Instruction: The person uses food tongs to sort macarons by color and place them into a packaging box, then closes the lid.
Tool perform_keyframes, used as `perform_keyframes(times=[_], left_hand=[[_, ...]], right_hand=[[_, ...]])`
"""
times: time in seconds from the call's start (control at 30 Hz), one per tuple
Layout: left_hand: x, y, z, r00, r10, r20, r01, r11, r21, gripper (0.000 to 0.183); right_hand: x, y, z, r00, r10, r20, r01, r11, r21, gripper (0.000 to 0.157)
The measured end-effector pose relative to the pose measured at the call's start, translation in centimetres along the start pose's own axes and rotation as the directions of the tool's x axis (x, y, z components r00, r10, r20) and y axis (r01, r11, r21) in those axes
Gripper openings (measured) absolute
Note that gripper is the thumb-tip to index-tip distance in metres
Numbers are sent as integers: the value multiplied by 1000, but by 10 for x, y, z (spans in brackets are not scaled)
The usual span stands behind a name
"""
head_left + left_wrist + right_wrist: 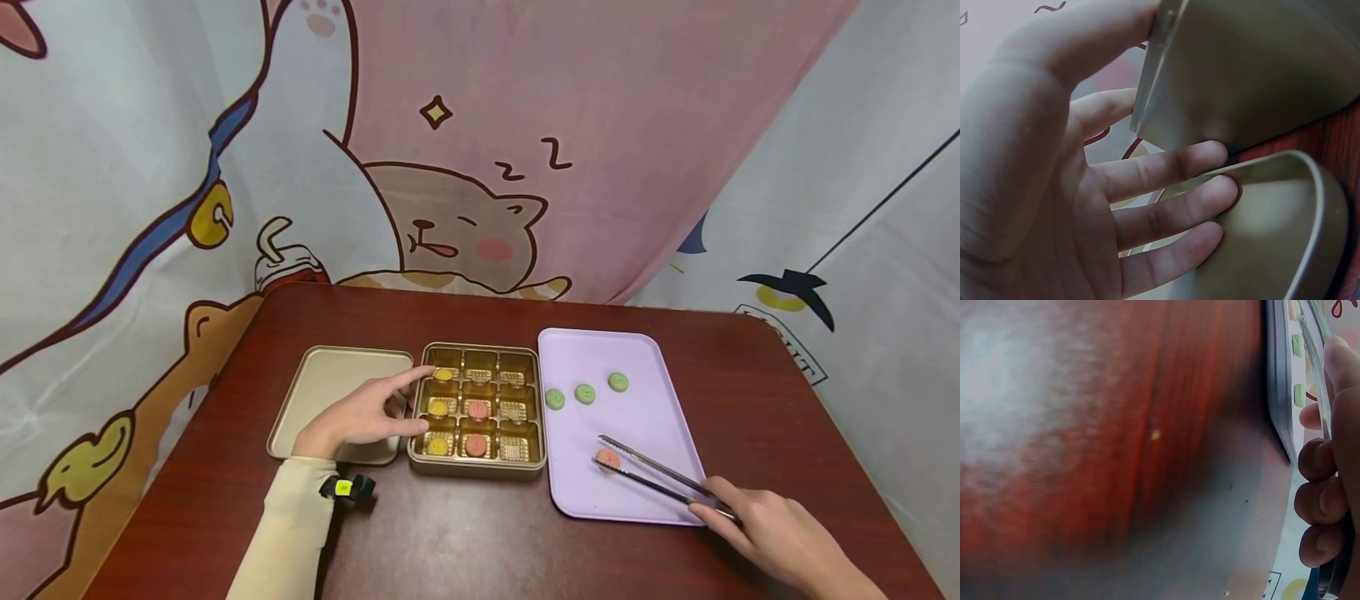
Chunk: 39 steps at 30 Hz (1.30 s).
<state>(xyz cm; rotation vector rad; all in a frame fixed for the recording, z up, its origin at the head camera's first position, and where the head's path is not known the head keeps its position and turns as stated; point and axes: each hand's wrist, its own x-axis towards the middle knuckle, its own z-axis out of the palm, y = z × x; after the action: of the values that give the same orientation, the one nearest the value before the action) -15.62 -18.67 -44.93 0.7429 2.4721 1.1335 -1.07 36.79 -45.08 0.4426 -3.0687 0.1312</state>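
My right hand (780,533) holds metal tongs (667,475) over the lilac tray (630,500). The tong tips lie on both sides of a small round pink cookie-like piece (608,460); whether they squeeze it I cannot tell. Three green pieces (585,394) lie farther back on the tray. To the left stands a gold box (480,472) with a divided insert. Its left column holds yellow pieces (438,407), its middle column two pink ones (477,409). My left hand (367,412) touches the box's left rim with thumb and forefinger, the other fingers (1172,206) stretched out below.
A shallow gold lid (337,375) lies left of the box, partly under my left hand. All stands on a dark red wooden table (465,542). A printed cloth (615,125) hangs behind the table's back edge.
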Motion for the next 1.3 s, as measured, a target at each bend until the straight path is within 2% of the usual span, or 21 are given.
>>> perform_keyframes(times=[0.17,0.43,0.87,1.3], left_hand=[[0,0,0,1000,-3,0,3,1000,-5,88],[0,1,0,1000,-6,-1,6,1000,-6,88],[0,1,-1,1000,-14,-5,14,1000,-3,88],[0,1,-1,1000,-11,-8,11,1000,10,87]], right_hand=[[-6,2,3,1000,15,20,-15,1000,3,28],[-10,6,8,996,-45,-75,44,999,-24,27],[-7,7,7,993,-78,-86,76,997,-27,25],[-6,1,9,998,-42,-51,41,999,-16,27]])
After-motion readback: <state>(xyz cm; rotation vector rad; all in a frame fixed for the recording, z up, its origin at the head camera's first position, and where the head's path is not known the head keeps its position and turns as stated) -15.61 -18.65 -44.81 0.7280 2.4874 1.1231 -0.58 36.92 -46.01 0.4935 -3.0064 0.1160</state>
